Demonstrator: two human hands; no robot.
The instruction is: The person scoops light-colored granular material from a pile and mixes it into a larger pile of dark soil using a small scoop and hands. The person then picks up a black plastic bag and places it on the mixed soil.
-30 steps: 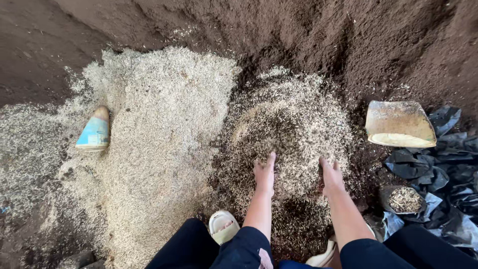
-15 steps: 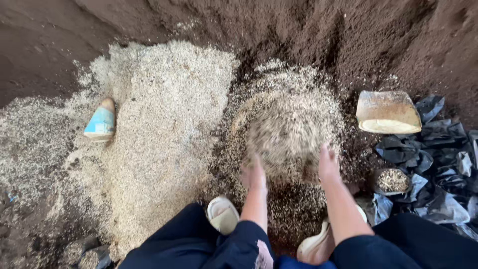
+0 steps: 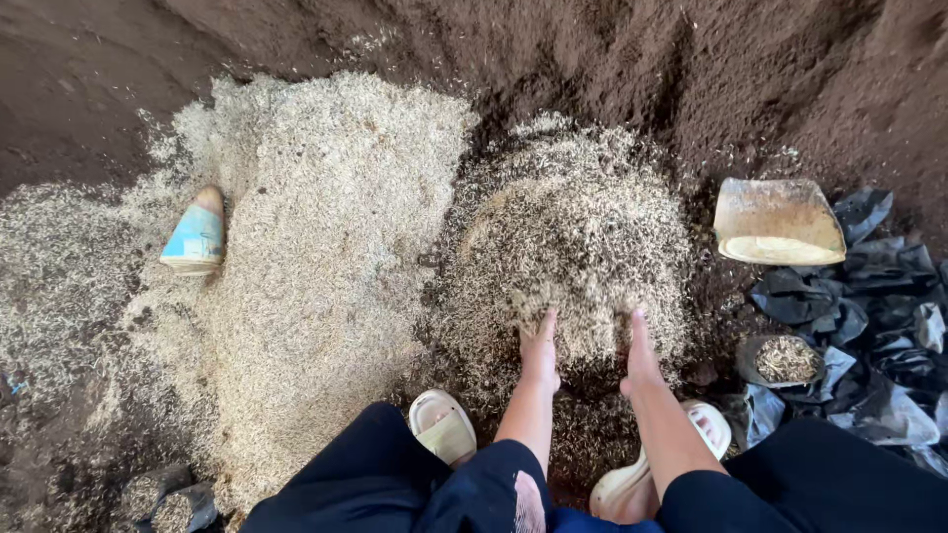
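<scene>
I squat over a mound of pale husks mixed with dark soil (image 3: 573,227). My left hand (image 3: 539,347) and my right hand (image 3: 640,347) reach forward side by side, palms facing each other, fingers pushed into the near side of the mound. Loose mix lies between and over the fingertips, which are partly buried. A larger heap of pale husks (image 3: 316,217) spreads to the left of the mound. My knees in dark trousers and my cream sandals (image 3: 444,426) fill the bottom of the view.
A blue and tan scoop-shaped container (image 3: 197,235) lies in the husks at left. A tan bucket-like tub (image 3: 775,221) lies on its side at right, beside crumpled black plastic bags (image 3: 869,316), one filled with mix (image 3: 786,359). Dark soil (image 3: 691,69) rises behind.
Both hands scooped and tossed the mix up half a second ago; now they are low again, pushed into the mound's near side. The camera has tilted slightly.
</scene>
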